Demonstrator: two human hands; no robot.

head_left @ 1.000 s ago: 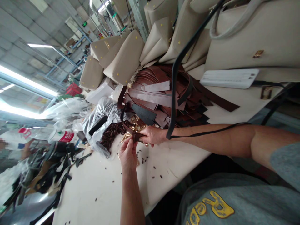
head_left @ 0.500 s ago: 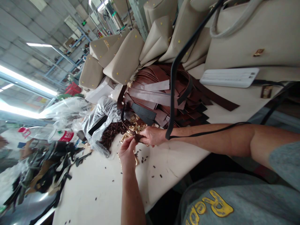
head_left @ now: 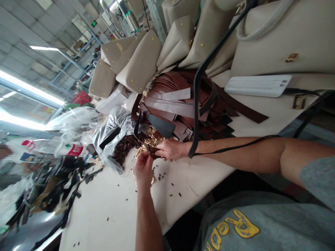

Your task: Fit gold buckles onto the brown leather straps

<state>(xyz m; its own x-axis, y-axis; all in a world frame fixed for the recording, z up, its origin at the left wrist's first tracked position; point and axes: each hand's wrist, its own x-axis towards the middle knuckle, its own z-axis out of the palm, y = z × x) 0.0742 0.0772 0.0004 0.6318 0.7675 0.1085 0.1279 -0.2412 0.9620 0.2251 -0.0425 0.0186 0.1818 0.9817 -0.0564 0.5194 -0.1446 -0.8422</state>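
My left hand (head_left: 143, 167) is closed, its thumb and fingers pinching a dark brown leather strap (head_left: 151, 150). My right hand (head_left: 172, 149) meets it from the other side, fingers closed on the same strap. A narrow length of strap rises from my hands toward the brown pile. What lies between the fingertips is mostly hidden. Gold metal buckles (head_left: 155, 139) are heaped right behind my hands, and a few more lie under my left wrist. Small dark brown leather loops (head_left: 125, 148) spill from a clear plastic bag (head_left: 110, 127) beside them.
Brown leather straps (head_left: 172, 83) are piled behind my hands. Beige handbags (head_left: 141, 62) line the back. A white power strip (head_left: 258, 85) lies at the right. A black cord (head_left: 196, 87) hangs close before the camera. Small dark bits dot the white table (head_left: 104, 198). Scraps (head_left: 52, 188) and a bottle (head_left: 70, 150) are left.
Both hands keep their place on the strap. The fingers of my right hand have shifted slightly. The view has moved a little.
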